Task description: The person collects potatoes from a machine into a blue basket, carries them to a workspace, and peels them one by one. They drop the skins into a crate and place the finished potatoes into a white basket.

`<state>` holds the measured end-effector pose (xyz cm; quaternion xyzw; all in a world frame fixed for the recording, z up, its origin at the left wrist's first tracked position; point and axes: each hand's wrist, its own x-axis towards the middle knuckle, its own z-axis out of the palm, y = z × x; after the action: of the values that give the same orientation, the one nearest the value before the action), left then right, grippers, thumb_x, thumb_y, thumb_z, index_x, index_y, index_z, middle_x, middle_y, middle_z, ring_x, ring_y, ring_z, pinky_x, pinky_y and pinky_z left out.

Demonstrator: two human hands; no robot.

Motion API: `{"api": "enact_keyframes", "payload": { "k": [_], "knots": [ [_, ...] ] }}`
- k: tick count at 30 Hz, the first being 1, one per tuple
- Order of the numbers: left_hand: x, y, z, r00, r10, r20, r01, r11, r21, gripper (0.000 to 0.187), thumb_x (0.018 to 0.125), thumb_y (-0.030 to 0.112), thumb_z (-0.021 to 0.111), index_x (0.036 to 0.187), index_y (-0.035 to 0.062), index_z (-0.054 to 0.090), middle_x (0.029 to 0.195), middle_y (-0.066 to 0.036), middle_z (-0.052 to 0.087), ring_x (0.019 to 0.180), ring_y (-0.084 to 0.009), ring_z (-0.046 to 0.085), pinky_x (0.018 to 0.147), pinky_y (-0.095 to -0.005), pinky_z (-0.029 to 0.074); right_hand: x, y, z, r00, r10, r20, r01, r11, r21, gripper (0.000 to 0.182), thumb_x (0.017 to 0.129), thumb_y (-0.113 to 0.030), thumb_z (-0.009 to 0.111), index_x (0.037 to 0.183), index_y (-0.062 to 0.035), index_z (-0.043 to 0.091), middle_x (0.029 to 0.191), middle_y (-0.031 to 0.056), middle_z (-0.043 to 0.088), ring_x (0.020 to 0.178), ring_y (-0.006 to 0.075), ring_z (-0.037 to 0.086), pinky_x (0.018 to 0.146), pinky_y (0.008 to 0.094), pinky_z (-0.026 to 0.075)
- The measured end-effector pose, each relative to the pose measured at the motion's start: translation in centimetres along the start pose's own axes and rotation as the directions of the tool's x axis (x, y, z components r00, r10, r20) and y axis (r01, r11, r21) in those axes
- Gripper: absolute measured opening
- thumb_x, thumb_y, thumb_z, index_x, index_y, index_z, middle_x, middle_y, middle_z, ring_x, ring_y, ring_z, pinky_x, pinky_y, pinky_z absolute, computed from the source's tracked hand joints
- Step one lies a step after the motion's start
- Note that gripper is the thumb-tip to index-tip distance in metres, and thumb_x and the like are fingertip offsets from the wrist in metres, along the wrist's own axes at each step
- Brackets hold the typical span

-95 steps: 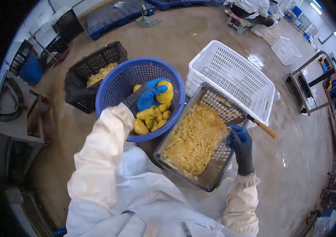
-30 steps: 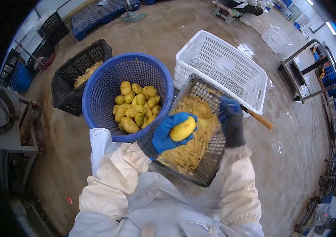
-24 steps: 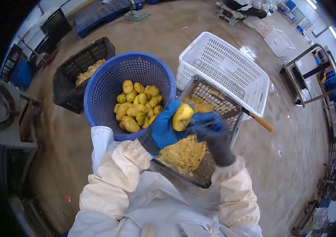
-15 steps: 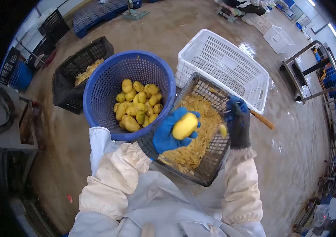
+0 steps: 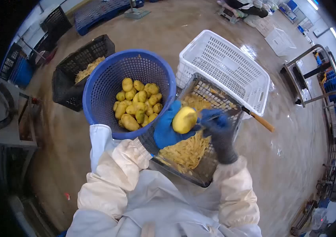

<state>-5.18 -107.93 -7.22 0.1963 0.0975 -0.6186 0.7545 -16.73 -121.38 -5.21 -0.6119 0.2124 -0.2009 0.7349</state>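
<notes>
My left hand [image 5: 168, 128], in a blue-coated glove, cradles a peeled yellow potato [image 5: 184, 120], fingers curled under it. Close on its right is my right hand [image 5: 218, 128], gloved in blue and grey and smeared by motion. Its fingers are curled; what they hold is too blurred to make out. Below both hands a black plastic crate [image 5: 206, 173] holds a heap of potato peelings [image 5: 189, 153]. A wooden-handled knife [image 5: 263, 121] rests across that crate's right edge. Left of my left hand, a blue perforated basket [image 5: 93, 85] contains several unpeeled potatoes [image 5: 138, 104].
Beyond the peelings crate stands a white plastic crate [image 5: 235, 55]. Another black crate [image 5: 67, 89] with peelings sits left of the basket. A metal trolley [image 5: 304, 85] is at right, a blue pallet [image 5: 97, 15] at the back left. The floor [image 5: 282, 158] looks wet.
My right hand has swung left from the crate's right side to beside the potato. A small blurred yellow piece near it is no longer visible. My left hand keeps hold of the potato.
</notes>
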Motion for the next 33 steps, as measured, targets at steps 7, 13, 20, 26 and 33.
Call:
{"api": "enact_keyframes", "payload": {
  "k": [7, 13, 20, 26, 33],
  "knots": [
    [0.3, 0.1, -1.4, 0.974, -0.145, 0.172, 0.089, 0.951, 0.297, 0.052, 0.089, 0.042, 0.054, 0.122, 0.0009, 0.049, 0.103, -0.013, 0.061, 0.087, -0.0219, 0.062, 0.074, -0.0334, 0.054, 3.3, 2.9, -5.3, 0.973, -0.119, -0.197, 0.097, 0.988, -0.118, 0.013, 0.084, -0.012, 0.063, 0.093, -0.0027, 0.06, 0.076, 0.003, 0.06, 0.055, 0.0084, 0.052, 0.046, 0.0201, 0.042],
    [0.8, 0.7, -2.3, 0.972, -0.142, 0.187, 0.13, 0.989, 0.073, 0.053, 0.091, 0.045, 0.049, 0.12, 0.0004, 0.05, 0.1, -0.013, 0.062, 0.086, -0.0221, 0.062, 0.072, -0.0333, 0.055, 0.1, -0.4, -0.3, 0.99, 0.053, -0.131, -0.05, 0.998, 0.022, 0.017, 0.083, -0.01, 0.065, 0.097, -0.0022, 0.06, 0.08, 0.0038, 0.061, 0.061, 0.0097, 0.055, 0.049, 0.0207, 0.042],
    [0.8, 0.0, -2.0, 0.997, -0.053, -0.048, 0.061, 0.981, 0.184, 0.043, 0.089, 0.044, 0.053, 0.11, 0.0073, 0.057, 0.096, -0.011, 0.063, 0.082, -0.0214, 0.063, 0.066, -0.0344, 0.055, 0.8, 0.5, -0.8, 0.992, 0.116, -0.04, -0.113, 0.991, 0.075, 0.017, 0.084, -0.014, 0.064, 0.095, -0.0011, 0.06, 0.08, 0.0039, 0.061, 0.06, 0.0087, 0.055, 0.048, 0.0203, 0.043],
    [1.4, 0.9, -2.9, 0.99, -0.115, 0.081, 0.109, 0.991, 0.078, 0.045, 0.09, 0.044, 0.053, 0.112, 0.0047, 0.056, 0.098, -0.011, 0.063, 0.083, -0.0218, 0.063, 0.069, -0.0362, 0.054, 1.9, 0.4, -2.9, 0.967, -0.033, -0.252, 0.054, 0.996, 0.076, 0.016, 0.084, -0.016, 0.063, 0.093, -0.0027, 0.06, 0.077, 0.0041, 0.06, 0.056, 0.0087, 0.053, 0.046, 0.0208, 0.042],
    [-0.3, 0.4, -1.6, 0.999, -0.021, 0.04, -0.002, 0.867, 0.498, 0.045, 0.091, 0.041, 0.051, 0.114, 0.0023, 0.055, 0.095, -0.01, 0.062, 0.082, -0.0192, 0.061, 0.065, -0.028, 0.051, 3.3, 3.3, -4.8, 0.971, -0.035, -0.237, 0.046, 0.998, 0.041, 0.019, 0.087, -0.021, 0.061, 0.094, -0.0035, 0.06, 0.074, 0.0028, 0.058, 0.056, 0.0099, 0.052, 0.046, 0.0195, 0.04]
  ]
}}
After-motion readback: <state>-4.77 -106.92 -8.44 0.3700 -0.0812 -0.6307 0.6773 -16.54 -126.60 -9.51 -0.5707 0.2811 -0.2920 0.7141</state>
